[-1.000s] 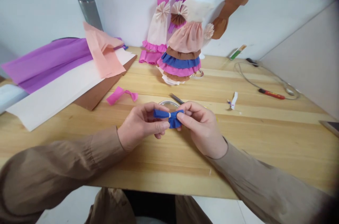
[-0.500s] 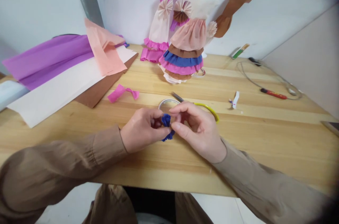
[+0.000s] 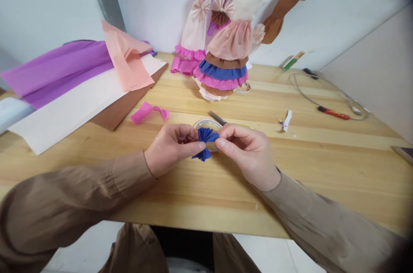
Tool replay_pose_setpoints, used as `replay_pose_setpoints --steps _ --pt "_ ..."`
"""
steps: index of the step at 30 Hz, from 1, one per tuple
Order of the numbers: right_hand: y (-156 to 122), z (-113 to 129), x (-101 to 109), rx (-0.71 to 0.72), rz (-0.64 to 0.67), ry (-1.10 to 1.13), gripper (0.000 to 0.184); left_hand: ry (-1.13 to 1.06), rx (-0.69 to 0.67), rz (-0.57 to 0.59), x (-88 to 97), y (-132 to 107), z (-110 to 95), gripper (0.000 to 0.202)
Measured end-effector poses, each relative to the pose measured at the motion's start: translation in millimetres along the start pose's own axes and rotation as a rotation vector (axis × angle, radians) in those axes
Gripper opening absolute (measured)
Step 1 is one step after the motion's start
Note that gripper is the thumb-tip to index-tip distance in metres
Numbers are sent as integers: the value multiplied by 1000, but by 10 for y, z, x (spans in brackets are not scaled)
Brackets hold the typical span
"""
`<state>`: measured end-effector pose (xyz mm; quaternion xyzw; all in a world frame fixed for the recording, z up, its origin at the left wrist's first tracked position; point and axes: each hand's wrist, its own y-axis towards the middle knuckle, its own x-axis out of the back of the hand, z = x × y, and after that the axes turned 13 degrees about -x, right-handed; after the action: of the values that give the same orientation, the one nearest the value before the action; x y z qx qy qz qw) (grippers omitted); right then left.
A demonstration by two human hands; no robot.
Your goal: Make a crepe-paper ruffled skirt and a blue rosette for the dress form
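A blue pleated paper fan (image 3: 204, 135) is held up between my two hands above the front of the table. My left hand (image 3: 174, 146) pinches its gathered middle between thumb and fingers, and its pleats spread above and below the thumb. With thumb and forefinger, my right hand (image 3: 247, 150) grips the fan's right edge. Right behind the fan lies a roll of tape (image 3: 208, 123), partly covered by it. Scissors (image 3: 215, 117) rest beside the tape, with their yellow handles mostly hidden behind my right hand.
Purple, white, peach and brown paper sheets (image 3: 80, 101) lie at the left, near a pink paper scrap (image 3: 148, 112). Miniature paper dresses on forms (image 3: 230, 41) stand at the back. A red-handled tool with a cable (image 3: 334, 113) and a white scrap (image 3: 287, 121) lie to the right.
The blue pleated paper has opened out from a narrow bunch into a wider fan. My right hand's fingers have closed on its right edge, and more of the tape roll shows.
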<state>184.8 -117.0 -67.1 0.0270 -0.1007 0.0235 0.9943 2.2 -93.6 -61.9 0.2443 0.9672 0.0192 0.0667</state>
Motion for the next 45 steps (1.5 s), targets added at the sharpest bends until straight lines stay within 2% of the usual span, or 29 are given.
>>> replay_pose_setpoints --steps 4,7,10,13,16,18,23,25,28,34,40,45 --pt "4 -16 13 13 0 -22 21 -43 -14 -17 4 7 19 24" --pt "-11 -8 22 31 16 -9 11 1 -14 14 -4 -3 18 21" --pt "-31 7 11 37 62 -13 22 95 -21 55 -15 -22 10 18" --pt "-35 10 -12 25 57 -89 11 119 -12 71 -27 -33 6 16" --pt "-26 9 -21 -9 36 -83 14 52 13 68 -27 -27 6 18" --pt "-20 12 -14 -20 9 -59 18 0 25 66 -14 -17 7 22" --pt "-10 16 18 -32 -45 -10 22 -17 61 63 35 6 0 56" --pt "-4 8 24 -57 -26 12 23 4 56 71 45 9 -20 52" --pt "3 -4 16 -79 27 31 24 62 34 103 42 11 -62 35" --pt "9 -14 -19 -76 82 40 18 19 45 153 11 6 -26 27" --pt "18 -12 -24 -113 75 55 24 21 -4 64 14 -13 16 32" --pt "32 -37 -5 -132 48 47 26 -32 45 136 26 3 -29 40"
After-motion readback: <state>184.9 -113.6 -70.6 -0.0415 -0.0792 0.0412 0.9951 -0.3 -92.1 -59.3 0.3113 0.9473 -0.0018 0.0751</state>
